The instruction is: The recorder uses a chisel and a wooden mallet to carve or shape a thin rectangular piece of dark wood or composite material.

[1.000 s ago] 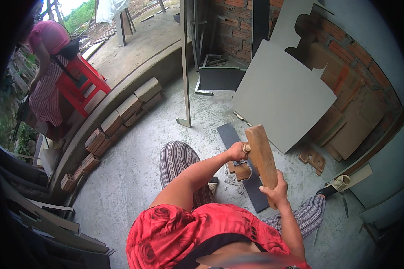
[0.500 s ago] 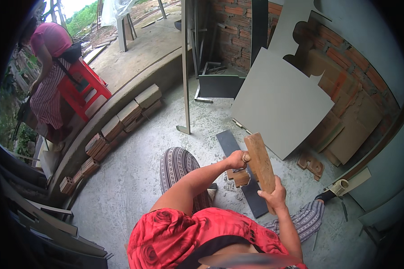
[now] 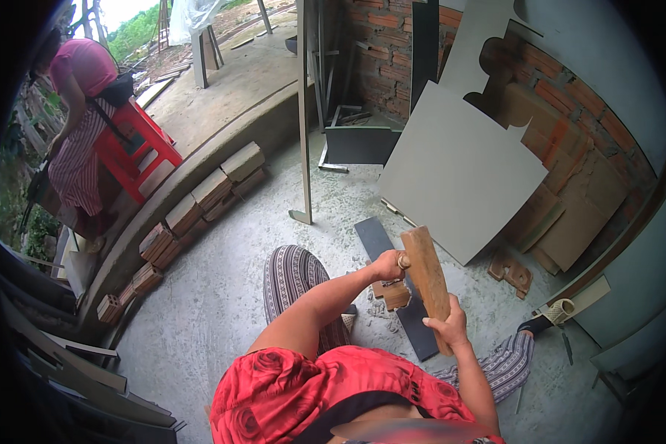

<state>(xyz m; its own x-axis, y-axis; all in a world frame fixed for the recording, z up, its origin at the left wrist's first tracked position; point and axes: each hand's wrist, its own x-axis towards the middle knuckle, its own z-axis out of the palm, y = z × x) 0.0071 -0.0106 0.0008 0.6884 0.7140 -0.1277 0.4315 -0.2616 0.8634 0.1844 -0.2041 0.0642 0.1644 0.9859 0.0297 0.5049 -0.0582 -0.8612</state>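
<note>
Now long brown wooden block [image 3: 427, 281], smooth, flat-faced, tilted above dark grey floor panel [image 3: 392, 281]. Right hand [image 3: 447, 330] closed round lower end; left hand [image 3: 387, 265] fisted on tool handle against upper end.

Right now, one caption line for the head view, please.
Seated on a concrete floor, a person grips a wooden plank with left hand and right hand.
</note>
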